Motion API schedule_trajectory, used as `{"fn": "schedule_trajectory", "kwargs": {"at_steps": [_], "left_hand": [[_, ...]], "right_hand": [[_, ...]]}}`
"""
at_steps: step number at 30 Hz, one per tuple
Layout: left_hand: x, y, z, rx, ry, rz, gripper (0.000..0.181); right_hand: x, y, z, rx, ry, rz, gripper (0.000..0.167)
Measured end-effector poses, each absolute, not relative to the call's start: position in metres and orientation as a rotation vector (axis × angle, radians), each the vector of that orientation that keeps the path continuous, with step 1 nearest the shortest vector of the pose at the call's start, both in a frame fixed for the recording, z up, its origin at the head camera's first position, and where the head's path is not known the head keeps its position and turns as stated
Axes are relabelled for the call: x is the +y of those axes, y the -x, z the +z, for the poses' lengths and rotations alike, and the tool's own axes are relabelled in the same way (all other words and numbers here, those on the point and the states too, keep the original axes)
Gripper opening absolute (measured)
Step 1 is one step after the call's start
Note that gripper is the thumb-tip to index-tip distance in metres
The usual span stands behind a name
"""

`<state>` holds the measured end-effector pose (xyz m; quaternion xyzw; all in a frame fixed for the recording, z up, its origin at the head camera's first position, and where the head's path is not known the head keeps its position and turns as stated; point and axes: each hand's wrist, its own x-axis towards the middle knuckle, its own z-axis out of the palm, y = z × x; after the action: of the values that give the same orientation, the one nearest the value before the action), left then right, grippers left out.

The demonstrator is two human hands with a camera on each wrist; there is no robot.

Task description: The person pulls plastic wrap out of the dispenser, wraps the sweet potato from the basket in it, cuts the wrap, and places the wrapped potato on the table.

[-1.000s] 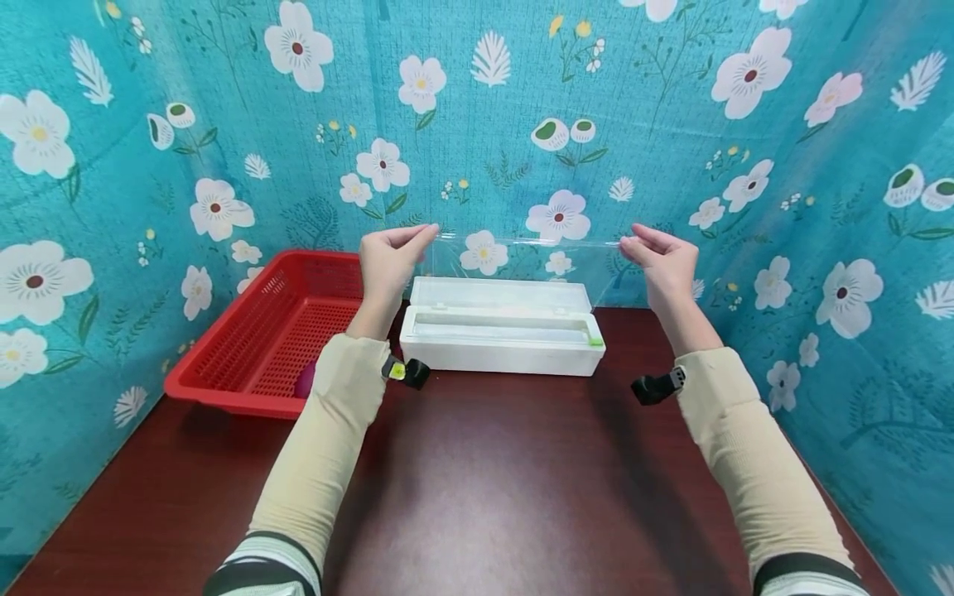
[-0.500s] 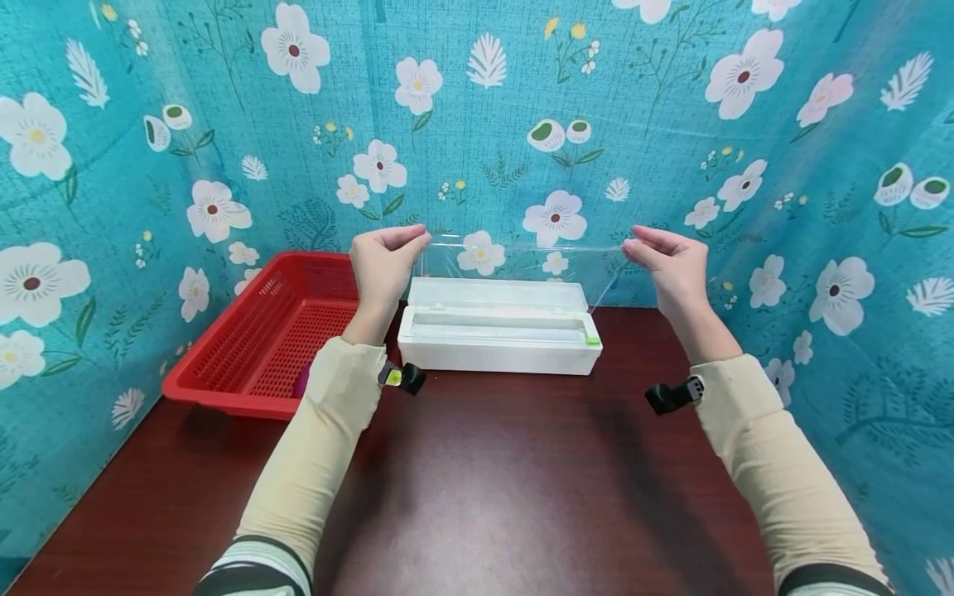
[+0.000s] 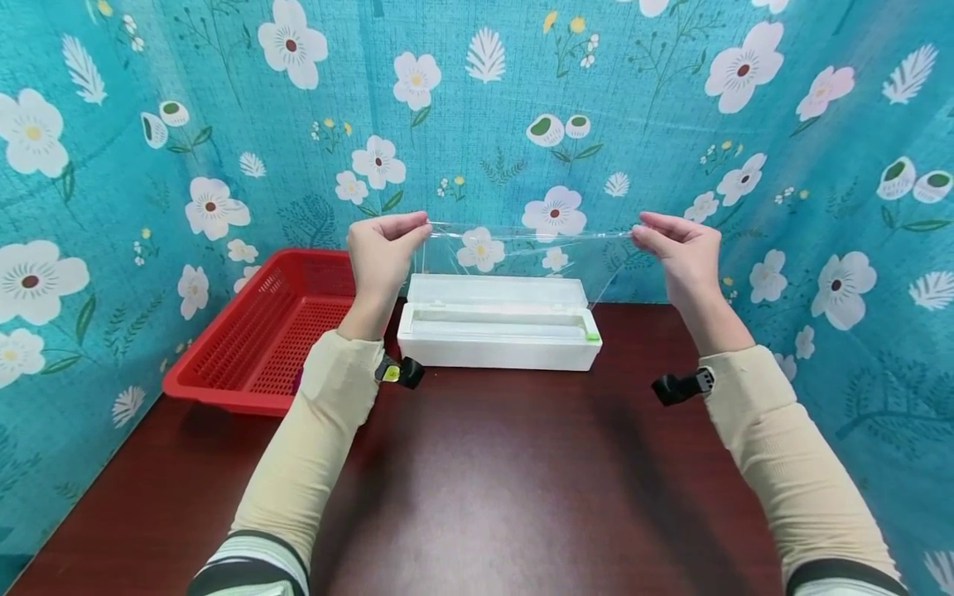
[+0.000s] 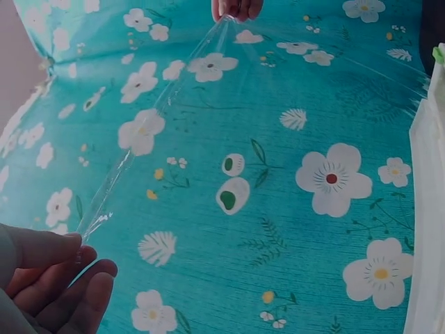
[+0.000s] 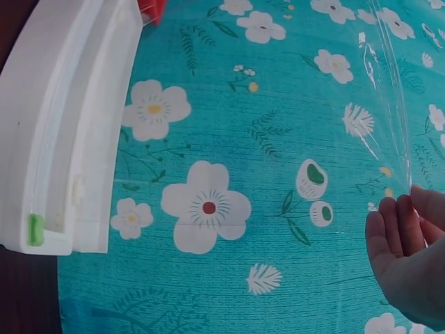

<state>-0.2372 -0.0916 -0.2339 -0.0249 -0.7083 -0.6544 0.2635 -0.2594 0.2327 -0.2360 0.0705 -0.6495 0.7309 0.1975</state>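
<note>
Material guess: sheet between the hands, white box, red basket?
Sheet: likely plastic film, clear and glossy, by see-through folds and bright glints.
White box: probably rigid plastic, smooth satin finish, moulded-looking edges.
Red basket: likely moulded plastic, semi-gloss, regular perforations.

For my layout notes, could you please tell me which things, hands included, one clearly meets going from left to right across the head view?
Basket → left hand → box → right hand.
</note>
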Motion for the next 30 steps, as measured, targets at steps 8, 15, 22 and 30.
{"fn": "schedule_trajectory", "kwargs": {"at_steps": [8,15,22,30], "left_hand": [[-0.096,0.208,-0.240,-1.940,0.191,-1.649,0.021],[-0.104,0.178,-0.255,-1.898,0.312,-1.573,0.022],[-0.109,0.157,-0.275,-1.884,0.421,-1.452,0.019],[-0.115,0.120,-0.298,-2.035,0.454,-1.494,0.020]], "right_hand": [[0.236,0.237,-0.240,-1.821,-0.290,2.048,0.027],[0.241,0.200,-0.251,-1.875,-0.425,2.005,0.015],[0.247,0.166,-0.265,-2.073,-0.360,1.837,0.012],[0.259,0.136,-0.282,-2.503,-0.451,1.497,0.040]]}}
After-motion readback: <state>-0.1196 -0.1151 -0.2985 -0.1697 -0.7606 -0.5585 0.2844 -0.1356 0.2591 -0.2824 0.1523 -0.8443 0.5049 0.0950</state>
